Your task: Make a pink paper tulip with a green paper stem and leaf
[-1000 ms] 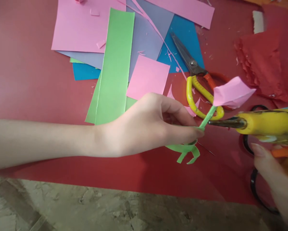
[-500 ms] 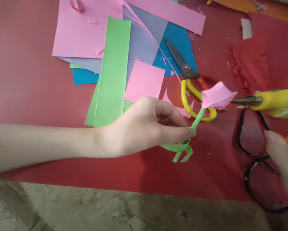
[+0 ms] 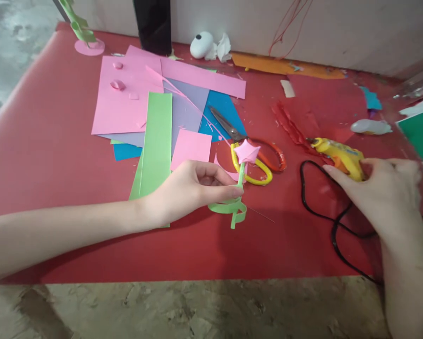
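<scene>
My left hand (image 3: 197,193) pinches a green paper stem (image 3: 241,175) between thumb and fingertips. A folded pink paper star (image 3: 247,152) sits at the stem's top, and curled green paper strips (image 3: 228,207) hang beneath my fingers. On the right, my right hand (image 3: 391,193) is closed about the handle end of a yellow hot glue gun (image 3: 341,153), its nozzle pointing left, close to the red tabletop; some fingers are hidden. Behind the star lie scissors (image 3: 232,129) with one yellow and one red handle loop.
Pink sheets (image 3: 126,110), a green strip (image 3: 158,136) and blue paper (image 3: 228,110) overlap at centre-left. The glue gun's black cord (image 3: 333,235) loops before my right hand. A white rounded object (image 3: 202,45) and an orange strip (image 3: 267,63) lie by the wall. Crumpled red paper (image 3: 289,122) lies right of the scissors.
The glue gun has moved away from the pink star, back to the right, with my right hand. My left hand still holds the stem. The view has tilted up, showing the wall.
</scene>
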{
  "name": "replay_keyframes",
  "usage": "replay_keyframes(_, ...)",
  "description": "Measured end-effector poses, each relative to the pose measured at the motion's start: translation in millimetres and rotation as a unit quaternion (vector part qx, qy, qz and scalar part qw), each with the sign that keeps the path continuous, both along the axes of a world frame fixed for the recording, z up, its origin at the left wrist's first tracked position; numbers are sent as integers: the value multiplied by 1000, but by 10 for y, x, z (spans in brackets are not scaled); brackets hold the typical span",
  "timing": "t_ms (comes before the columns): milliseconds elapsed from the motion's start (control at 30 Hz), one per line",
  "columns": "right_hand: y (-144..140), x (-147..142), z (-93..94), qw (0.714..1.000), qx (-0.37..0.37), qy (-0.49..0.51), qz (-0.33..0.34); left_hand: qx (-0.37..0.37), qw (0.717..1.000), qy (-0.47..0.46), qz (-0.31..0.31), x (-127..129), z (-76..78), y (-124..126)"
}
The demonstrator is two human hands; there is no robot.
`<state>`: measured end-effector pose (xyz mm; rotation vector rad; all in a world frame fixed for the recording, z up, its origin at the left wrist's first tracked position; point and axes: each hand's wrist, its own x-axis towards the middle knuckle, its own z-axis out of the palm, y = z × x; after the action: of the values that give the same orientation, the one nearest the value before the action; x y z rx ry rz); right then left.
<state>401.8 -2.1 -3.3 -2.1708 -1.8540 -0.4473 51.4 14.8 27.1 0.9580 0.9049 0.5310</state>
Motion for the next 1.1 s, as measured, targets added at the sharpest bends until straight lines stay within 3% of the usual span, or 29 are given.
replay_keyframes(33,-46,-149,78,999,43,-19,-25,25,1000,3,2,-11,24,10)
replay_keyframes(67,-106,-330,163,997,74,-5,-10,57,998,9,4,-25,50,20)
replay_keyframes(167,-307,-967,398,973,93,119,177,170,985,41,4,-69,125,41)
replay_keyframes(233,-391,-1341,498,938,39,199,282,219,974,54,7,-91,164,44)
replay_keyframes(333,-384,-1669,564,900,-19,308,308,247,968,51,12,-106,197,37)
replay_keyframes(500,-244,-1786,556,844,-63,451,284,272,962,38,12,-117,216,26)
replay_keyframes(633,-234,-1840,511,823,-84,487,279,284,958,41,5,-120,224,13)
replay_keyframes(900,-238,-1895,542,823,-115,469,299,287,957,47,9,-120,230,19)
replay_keyframes(1100,-227,-1875,524,831,-98,443,321,286,957,40,8,-136,254,31)
